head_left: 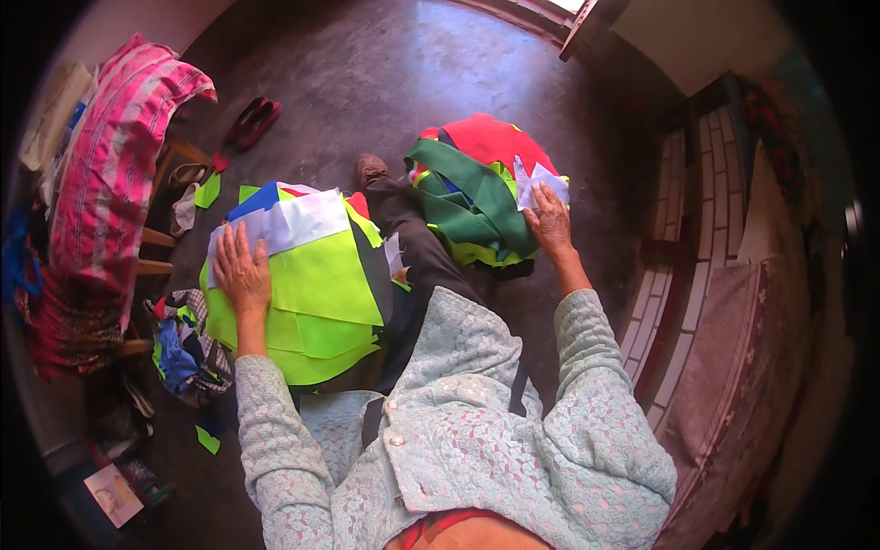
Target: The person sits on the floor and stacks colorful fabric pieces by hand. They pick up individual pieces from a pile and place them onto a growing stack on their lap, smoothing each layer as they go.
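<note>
My left hand [242, 271] lies flat, fingers spread, on a stack of cut cloth pieces [316, 293], mostly bright yellow-green with white and blue ones on top. My right hand [549, 218] rests on a second heap of cloth [472, 188] in green, red and yellow; its fingers touch a white piece [537, 183] at the heap's right side. Whether that piece is pinched I cannot tell. My outstretched leg in dark trousers [412, 243] lies between the two piles, ending in a brown shoe [370, 168].
A pink striped bundle [110, 165] sits on a wooden frame at the left. Red shoes [252, 120] lie on the dark floor beyond. Cloth scraps [179, 353] are scattered at lower left. A brick step [697, 238] runs along the right.
</note>
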Tool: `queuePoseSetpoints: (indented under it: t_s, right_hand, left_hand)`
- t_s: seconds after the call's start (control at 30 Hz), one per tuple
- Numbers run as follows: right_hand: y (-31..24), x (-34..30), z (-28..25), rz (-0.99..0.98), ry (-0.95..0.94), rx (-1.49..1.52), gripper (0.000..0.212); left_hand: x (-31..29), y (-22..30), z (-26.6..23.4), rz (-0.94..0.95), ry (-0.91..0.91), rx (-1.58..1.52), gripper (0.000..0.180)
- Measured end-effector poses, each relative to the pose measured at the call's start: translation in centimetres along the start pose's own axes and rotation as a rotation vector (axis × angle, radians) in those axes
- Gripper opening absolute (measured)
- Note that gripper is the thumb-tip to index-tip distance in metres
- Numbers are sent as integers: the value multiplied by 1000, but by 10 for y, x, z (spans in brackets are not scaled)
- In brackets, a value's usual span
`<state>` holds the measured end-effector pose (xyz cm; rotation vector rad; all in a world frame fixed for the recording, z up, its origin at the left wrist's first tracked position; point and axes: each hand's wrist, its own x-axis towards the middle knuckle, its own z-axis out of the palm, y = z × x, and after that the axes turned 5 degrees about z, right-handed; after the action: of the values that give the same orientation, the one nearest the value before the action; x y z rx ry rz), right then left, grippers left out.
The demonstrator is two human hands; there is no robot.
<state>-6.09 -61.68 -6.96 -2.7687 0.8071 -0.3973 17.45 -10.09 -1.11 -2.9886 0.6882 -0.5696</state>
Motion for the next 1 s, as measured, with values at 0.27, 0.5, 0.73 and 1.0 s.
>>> queuePoseSetpoints:
  t_s: [0.27,0.5,0.73,1.0]
  right_hand:
    - [6,-2,22,56,163,146,20]
    - [3,-6,20,29,175,245,15]
    - [1,4,0,282,263,494,17]
    - [-93,33,-90,184,172,1248,16]
  left_hand:
    - [3,8,-6,-41,22,-25,51]
    - [2,10,-14,-43,60,-73,52]
    - [1,11,-12,-55,68,-69,51]
    - [0,12,-10,-84,95,-60,51]
